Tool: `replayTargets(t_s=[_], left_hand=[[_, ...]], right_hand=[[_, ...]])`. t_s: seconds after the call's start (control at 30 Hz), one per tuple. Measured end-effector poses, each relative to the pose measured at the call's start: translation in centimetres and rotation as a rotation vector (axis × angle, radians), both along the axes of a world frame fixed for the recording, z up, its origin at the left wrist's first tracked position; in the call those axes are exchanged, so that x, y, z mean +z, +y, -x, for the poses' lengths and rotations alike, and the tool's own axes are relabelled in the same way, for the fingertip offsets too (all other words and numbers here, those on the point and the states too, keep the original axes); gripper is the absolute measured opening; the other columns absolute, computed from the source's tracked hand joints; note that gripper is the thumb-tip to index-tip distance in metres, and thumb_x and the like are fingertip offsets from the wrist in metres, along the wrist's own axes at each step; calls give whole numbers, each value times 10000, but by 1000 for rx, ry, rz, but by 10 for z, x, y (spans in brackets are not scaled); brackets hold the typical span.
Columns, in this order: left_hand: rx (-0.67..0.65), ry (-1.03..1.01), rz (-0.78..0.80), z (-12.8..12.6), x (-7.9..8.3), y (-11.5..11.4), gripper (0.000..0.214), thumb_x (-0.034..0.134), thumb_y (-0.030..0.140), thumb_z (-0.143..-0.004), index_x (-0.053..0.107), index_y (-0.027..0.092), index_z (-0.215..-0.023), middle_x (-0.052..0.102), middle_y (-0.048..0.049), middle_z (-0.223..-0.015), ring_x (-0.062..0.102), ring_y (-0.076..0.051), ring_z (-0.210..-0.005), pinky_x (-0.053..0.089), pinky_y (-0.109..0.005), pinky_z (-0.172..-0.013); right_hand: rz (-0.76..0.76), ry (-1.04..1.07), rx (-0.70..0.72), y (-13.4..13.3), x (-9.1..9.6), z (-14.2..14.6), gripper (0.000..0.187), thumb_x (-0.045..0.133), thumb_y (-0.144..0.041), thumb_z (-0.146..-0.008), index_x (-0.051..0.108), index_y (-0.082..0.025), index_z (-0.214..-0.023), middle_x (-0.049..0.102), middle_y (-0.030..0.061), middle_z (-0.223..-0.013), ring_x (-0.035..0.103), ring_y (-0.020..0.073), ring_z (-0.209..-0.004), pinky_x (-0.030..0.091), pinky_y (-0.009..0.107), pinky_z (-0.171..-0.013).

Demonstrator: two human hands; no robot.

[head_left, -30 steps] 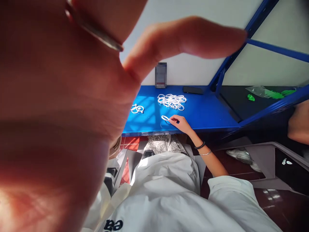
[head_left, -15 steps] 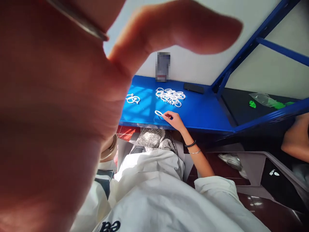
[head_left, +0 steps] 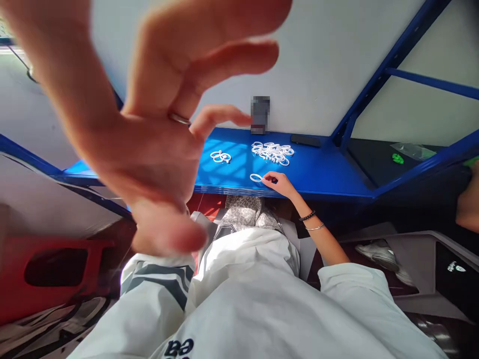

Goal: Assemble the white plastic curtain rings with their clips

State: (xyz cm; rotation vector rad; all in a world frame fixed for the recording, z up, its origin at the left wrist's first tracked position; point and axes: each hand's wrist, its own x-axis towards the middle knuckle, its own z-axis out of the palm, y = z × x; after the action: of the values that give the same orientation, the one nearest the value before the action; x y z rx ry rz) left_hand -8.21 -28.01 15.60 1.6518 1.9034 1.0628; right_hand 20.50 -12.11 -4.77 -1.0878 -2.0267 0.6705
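Observation:
My left hand (head_left: 149,149) is raised very close to the camera, palm towards it, fingers spread and partly curled. A metal finger ring shows on it, and it holds nothing. Over the front of the blue table (head_left: 318,174), my right hand (head_left: 279,183) pinches a thin white ring (head_left: 255,177) between thumb and fingertips. Behind it lies a tangled pile of similar white rings (head_left: 273,153), some with small knobs. A few more white rings (head_left: 220,157) overlap in a smaller group further left.
A dark phone (head_left: 305,140) lies near the table's back edge, beside a pixelated upright object (head_left: 260,114). Blue frame bars (head_left: 389,70) rise on the right. Beyond them are a green item (head_left: 397,158) and another person's arm (head_left: 467,199). A red chair (head_left: 56,279) stands left.
My left hand has drawn away from the camera, showing more of its fingers and the left side of the room. My right hand still pinches the white ring; the view has shifted slightly.

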Motion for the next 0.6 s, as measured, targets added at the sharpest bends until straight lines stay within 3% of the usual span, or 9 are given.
replayTargets(t_s=[0.03, 0.1, 0.17, 0.3, 0.37, 0.43, 0.5, 0.6], left_hand=[[-142, -35, -157, -12, -6, 7, 648, 322, 654, -947, 449, 220, -1411, 649, 27, -1041, 666, -107, -1108, 578, -164, -700], [-502, -102, -485, -31, -21, 31, 574, 400, 634, -938, 482, 256, -1362, 639, 10, -1170, 623, -155, -1198, 557, -266, -889], [-748, -92, -613, -45, -44, 63, 454, 519, 561, -923, 572, 221, -1221, 650, -43, -1197, 629, -197, -1175, 549, -339, -947], [-745, 109, -398, -61, -120, 125, 309, 565, 458, -919, 635, 190, -1056, 664, -91, -1119, 623, -234, -1081, 526, -374, -921], [-773, 154, -310, -67, -160, 144, 285, 597, 428, -898, 648, 171, -1012, 662, -109, -1086, 625, -239, -1024, 508, -377, -902], [-752, 151, -277, -70, -189, 153, 272, 602, 425, -889, 656, 170, -963, 664, -113, -1055, 617, -245, -1007, 493, -376, -892], [-737, 118, -292, -71, -203, 156, 267, 591, 429, -890, 659, 175, -937, 668, -115, -1073, 601, -256, -1048, 472, -388, -924], [-749, 22, -279, -68, -203, 155, 290, 547, 449, -910, 659, 182, -906, 678, -104, -1066, 610, -239, -1027, 468, -376, -925]], right_hand=[[1, 1, -2, 0, 0, 0, 380, 620, -524, -805, 705, -153, -812, 684, 57, -762, 563, 157, -677, 446, 273, -660], [4, -3, -10, -1, 0, 0, 391, 622, -535, -805, 701, -152, -806, 677, 52, -749, 555, 154, -671, 448, 273, -659], [5, -10, -13, -2, 1, 0, 393, 621, -539, -811, 695, -153, -797, 666, 45, -734, 547, 151, -665, 446, 274, -658], [10, -24, 13, -4, 4, 1, 402, 599, -548, -840, 688, -158, -799, 631, 30, -710, 521, 141, -652, 423, 268, -642], [11, -35, 17, -4, 5, 2, 404, 592, -549, -847, 691, -159, -808, 619, 26, -702, 511, 138, -648, 406, 265, -630], [4, -47, 12, -5, 5, 2, 402, 592, -544, -844, 694, -157, -811, 629, 31, -715, 514, 139, -656, 398, 264, -630], [0, -53, 9, -4, 5, 2, 398, 593, -539, -841, 697, -155, -816, 645, 38, -733, 518, 140, -664, 397, 264, -632], [12, -50, 7, -3, 4, 1, 390, 594, -529, -838, 698, -154, -815, 647, 34, -727, 515, 136, -661, 393, 259, -626]])
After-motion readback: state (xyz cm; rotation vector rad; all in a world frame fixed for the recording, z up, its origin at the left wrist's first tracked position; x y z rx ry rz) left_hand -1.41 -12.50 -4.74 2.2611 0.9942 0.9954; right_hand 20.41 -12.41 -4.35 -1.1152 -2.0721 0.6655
